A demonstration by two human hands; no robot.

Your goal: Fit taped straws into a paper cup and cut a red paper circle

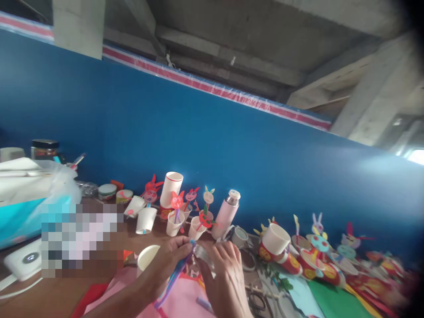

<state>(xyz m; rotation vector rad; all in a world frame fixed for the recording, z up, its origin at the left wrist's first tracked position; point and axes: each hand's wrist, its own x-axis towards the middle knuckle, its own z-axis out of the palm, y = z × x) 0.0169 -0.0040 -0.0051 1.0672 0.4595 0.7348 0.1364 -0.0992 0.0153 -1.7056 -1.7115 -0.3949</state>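
Over the pink paper (132, 287), my left hand (177, 249) pinches a thin blue-and-purple strip (177, 274); whether it is a straw or a pipe cleaner I cannot tell. The strip hangs down from my fingertips toward the paper. My right hand (228, 269) is beside it, fingers curled round a clear, whitish piece (203, 255) that looks like tape and touches the strip's top end. A white paper cup (147, 256) stands just left of my left wrist. Part of a red paper shape (194, 274) shows below my hands.
Paper cups with paper animal heads (177, 201) stand along the blue wall (198, 132), near a pink thermos (227, 215). More decorated cups (276, 238) crowd the right, beside green paper (334, 293) and scissors (256, 302). A white device (24, 260) with a cable lies left.
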